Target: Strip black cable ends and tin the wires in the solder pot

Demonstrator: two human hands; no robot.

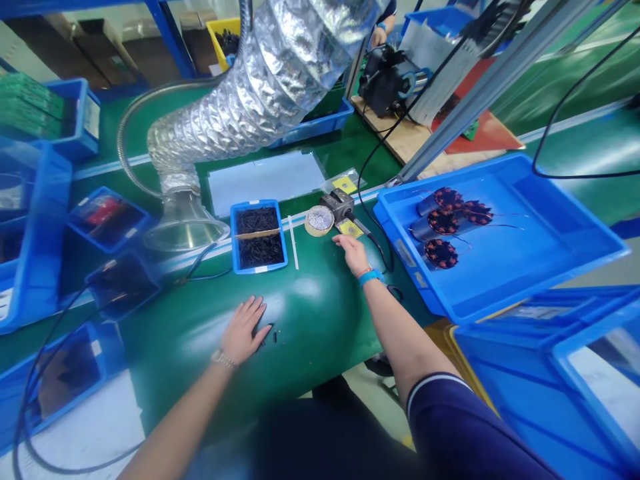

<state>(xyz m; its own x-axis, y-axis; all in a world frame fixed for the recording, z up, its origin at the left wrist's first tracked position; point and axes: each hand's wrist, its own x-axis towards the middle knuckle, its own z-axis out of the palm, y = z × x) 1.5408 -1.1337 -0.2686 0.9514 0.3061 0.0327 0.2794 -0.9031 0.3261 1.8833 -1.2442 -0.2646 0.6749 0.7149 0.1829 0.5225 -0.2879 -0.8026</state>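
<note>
My left hand (244, 333) lies flat on the green mat, palm down and fingers spread. Small black tube pieces (275, 337) are beside its thumb, some partly hidden by the hand. My right hand (351, 253), with a blue band at the wrist, hovers near the yellow sponge (351, 229), its fingers loosely stretched out and nothing visible in them. Just beyond it are a round tin (319, 220) of silvery material and a dark soldering iron stand (339, 203) with a cable. A blue divided box (259, 269) of short black tubes stands between the hands, farther back.
A large blue tray (540, 267) on the right holds several dark cylinders (441, 254) with red-and-black tops. A silver duct (240, 100) with a clear hood (187, 223) hangs at left. Blue bins (50, 220) line the left side. Another person's hand (379, 35) shows at the back.
</note>
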